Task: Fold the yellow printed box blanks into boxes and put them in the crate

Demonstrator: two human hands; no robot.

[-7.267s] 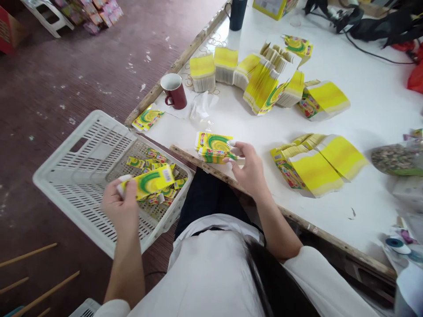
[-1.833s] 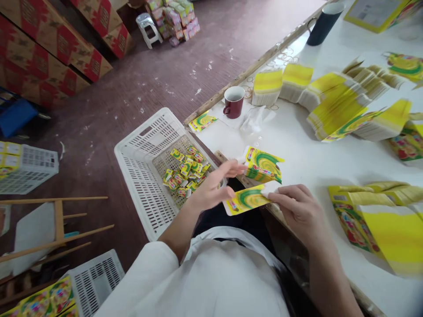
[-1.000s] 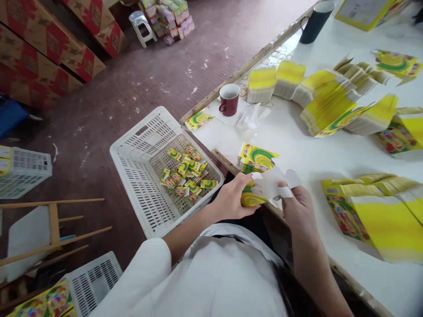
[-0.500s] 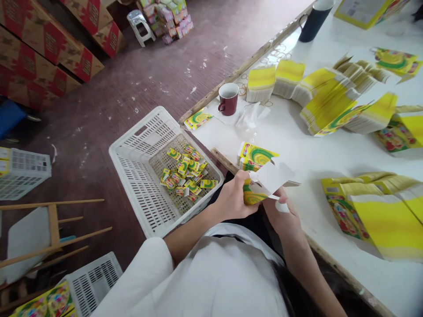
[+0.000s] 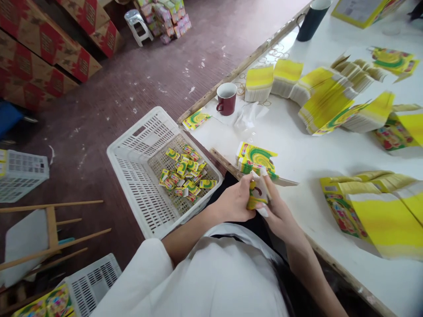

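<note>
My left hand [image 5: 236, 200] is wrapped around a small yellow carton [image 5: 253, 201] above my lap, close to the table's edge. The right hand [image 5: 279, 213] closes on the carton's other end, its fingers and thumb at the end panel. White covers show on several fingertips. Part of the carton is hidden by my fingers. Just beyond my hands, a short stack of flat yellow-and-green cartons [image 5: 256, 156] lies on the white table [image 5: 287, 152].
Left of my lap, a white plastic basket [image 5: 127, 165] holds several small folded cartons [image 5: 185, 169]. A maroon mug [image 5: 226, 100], crumpled clear plastic [image 5: 247, 116] and bundles of flat yellow cartons [image 5: 330, 99] occupy the table. A dark mug [image 5: 312, 22] stands farther back.
The carton's large white flaps, spread out before, no longer stick out; its end now looks folded in. My right hand has moved up and over that end.
</note>
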